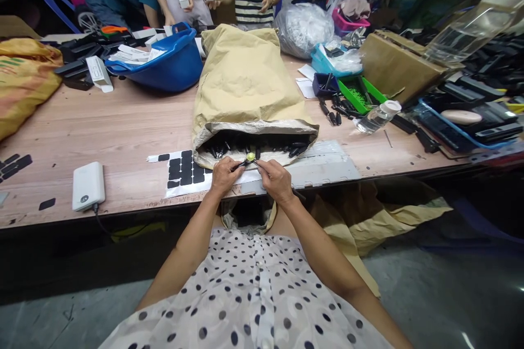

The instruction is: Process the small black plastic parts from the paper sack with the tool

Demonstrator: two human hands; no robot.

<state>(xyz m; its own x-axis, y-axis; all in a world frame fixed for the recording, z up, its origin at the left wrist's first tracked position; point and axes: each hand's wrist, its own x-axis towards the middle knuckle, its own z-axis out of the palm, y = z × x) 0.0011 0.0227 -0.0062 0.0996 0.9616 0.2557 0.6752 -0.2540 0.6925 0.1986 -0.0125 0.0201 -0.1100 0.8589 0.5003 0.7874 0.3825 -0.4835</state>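
My left hand (223, 175) and my right hand (275, 179) meet at the table's near edge, both pinched on a small black part with a yellow-green round piece (250, 158) between them. Just beyond lies a brown paper sack (245, 79) on its side, its open mouth full of several small black parts (254, 148). Under my hands lies a white sheet with black rectangular pads (186, 170).
A white power bank (88, 185) sits left on the wooden table (123, 131). A blue basin (172, 62), a yellow sack (22, 79), a green tray (360, 92), a water bottle (379, 116) and a cardboard box (395, 65) stand around. Two people stand across the table.
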